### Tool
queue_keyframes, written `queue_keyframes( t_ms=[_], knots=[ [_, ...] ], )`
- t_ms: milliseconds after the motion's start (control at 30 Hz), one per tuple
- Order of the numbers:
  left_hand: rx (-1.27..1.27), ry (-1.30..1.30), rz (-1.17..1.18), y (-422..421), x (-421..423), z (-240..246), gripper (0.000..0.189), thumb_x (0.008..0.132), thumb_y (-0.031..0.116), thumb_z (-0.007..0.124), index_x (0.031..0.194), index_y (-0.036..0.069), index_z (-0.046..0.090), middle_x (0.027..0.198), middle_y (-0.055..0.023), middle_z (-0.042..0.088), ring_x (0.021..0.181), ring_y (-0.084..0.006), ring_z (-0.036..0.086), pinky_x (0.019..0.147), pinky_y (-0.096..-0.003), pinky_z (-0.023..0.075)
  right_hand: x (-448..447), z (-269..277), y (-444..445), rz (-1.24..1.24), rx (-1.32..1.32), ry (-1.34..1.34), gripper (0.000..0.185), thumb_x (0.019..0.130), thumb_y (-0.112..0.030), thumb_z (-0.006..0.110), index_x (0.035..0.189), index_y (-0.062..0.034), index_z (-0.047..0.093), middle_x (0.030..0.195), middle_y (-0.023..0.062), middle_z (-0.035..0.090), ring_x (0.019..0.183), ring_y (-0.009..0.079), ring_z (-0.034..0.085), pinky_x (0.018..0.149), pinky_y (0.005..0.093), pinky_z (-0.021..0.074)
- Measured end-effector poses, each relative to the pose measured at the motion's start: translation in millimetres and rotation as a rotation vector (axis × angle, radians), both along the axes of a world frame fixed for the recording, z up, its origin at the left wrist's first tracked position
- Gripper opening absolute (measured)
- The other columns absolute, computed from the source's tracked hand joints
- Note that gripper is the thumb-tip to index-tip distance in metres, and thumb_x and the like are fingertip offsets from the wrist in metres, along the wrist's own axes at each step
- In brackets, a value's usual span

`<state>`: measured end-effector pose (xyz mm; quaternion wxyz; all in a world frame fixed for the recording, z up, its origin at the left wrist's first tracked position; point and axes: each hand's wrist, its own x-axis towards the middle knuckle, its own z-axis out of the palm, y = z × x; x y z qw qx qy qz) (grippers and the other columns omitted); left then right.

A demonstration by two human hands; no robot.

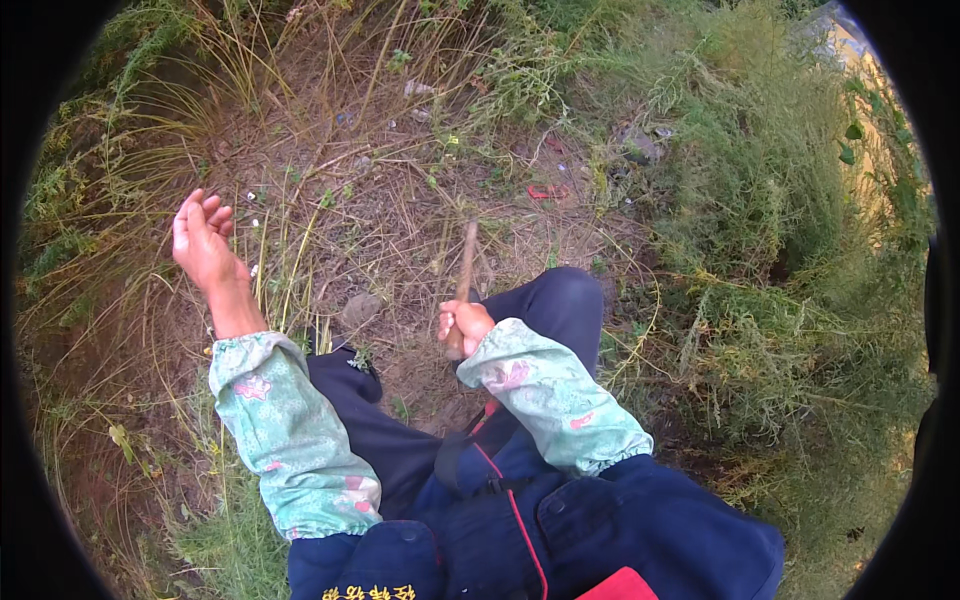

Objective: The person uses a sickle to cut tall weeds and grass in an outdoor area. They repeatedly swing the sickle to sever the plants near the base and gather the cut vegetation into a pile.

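My right hand [471,324] is closed around a wooden stick or tool handle [466,259] in front of my bent knees. The handle's far end points away from me over dry plant litter; it is blurred, so I cannot tell whether a blade or head is fixed there. Out to the left, my left hand [204,244] is raised with nothing in it, its fingers loosely curled and partly spread. Tall yellow-green stalks [298,262] stand just right of that hand. Green patterned sleeve covers [300,435] are on both forearms.
Feathery green weeds [750,322] crowd the right side. Long dry grass [225,90] leans in at the upper left. A red object [547,192], a stone [361,309] and scraps of litter [418,88] lie on the ground. A yellowish surface [862,127] shows at the far right.
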<state>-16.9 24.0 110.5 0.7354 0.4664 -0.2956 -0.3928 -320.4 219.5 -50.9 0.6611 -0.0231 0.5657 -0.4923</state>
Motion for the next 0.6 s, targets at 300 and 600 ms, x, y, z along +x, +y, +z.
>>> queue_keyframes(
  t_ms=[300, 600],
  knots=[
    [-0.061, -0.262, 0.114, 6, 15, 0, 0.020, 0.105, 0.013, 0.050, 0.115, 0.000, 0.062, 0.094, -0.0062, 0.067, 0.074, -0.0097, 0.062, 0.065, -0.0204, 0.0484, 86, 36, 12, 0.975, -0.481, 0.758, 0.026, 0.077, -0.018, 0.075, 0.089, -0.0003, 0.060, 0.079, 0.0151, 0.065, 0.079, 0.0293, 0.066, 0.073, 0.0425, 0.0502],
    [-0.077, -0.396, 0.023, 7, -3, 0, 0.022, 0.105, 0.012, 0.048, 0.116, 0.001, 0.062, 0.094, -0.0053, 0.065, 0.073, -0.0087, 0.060, 0.065, -0.0219, 0.0466, -27, 50, 40, -0.084, 0.113, -0.082, 0.012, 0.093, -0.009, 0.063, 0.092, -0.0075, 0.051, 0.069, -0.0003, 0.048, 0.052, 0.0088, 0.046, 0.047, 0.0299, 0.0418]
  ],
)
